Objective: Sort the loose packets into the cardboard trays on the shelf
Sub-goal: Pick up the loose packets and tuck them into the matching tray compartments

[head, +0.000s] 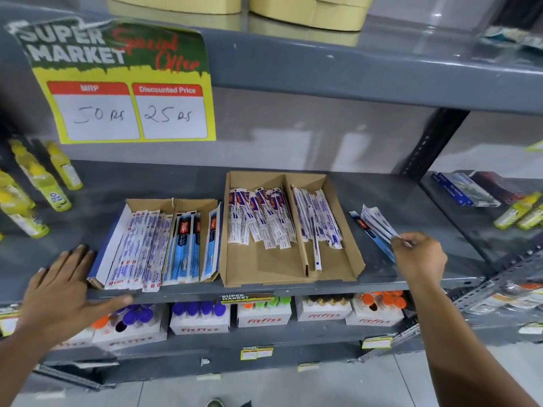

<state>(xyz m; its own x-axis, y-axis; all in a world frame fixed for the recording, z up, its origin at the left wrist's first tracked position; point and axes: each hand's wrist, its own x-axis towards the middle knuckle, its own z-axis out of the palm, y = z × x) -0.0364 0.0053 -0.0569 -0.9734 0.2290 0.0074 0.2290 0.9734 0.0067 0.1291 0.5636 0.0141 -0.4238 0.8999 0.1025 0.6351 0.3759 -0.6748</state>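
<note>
A shop is shown, a supermarket aisle. A "Super Market Special Offer" price sign (117, 80) with MRP and discounted price is hung from grey metal shelving (352, 66). Boxed Fitfizz bottles (264, 314), yellow bottles (35, 183) and small price tags (255, 353) are seen along the shelves.

Packet (379, 227) print too small to read, right hand (418, 255) hiding packet ends

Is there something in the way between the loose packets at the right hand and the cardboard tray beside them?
Only the tray's own low side wall. The loose packets lie on bare shelf just right of the right tray, pinched by the right hand. Nothing else visible lies between; they must be lifted over the wall.
</note>
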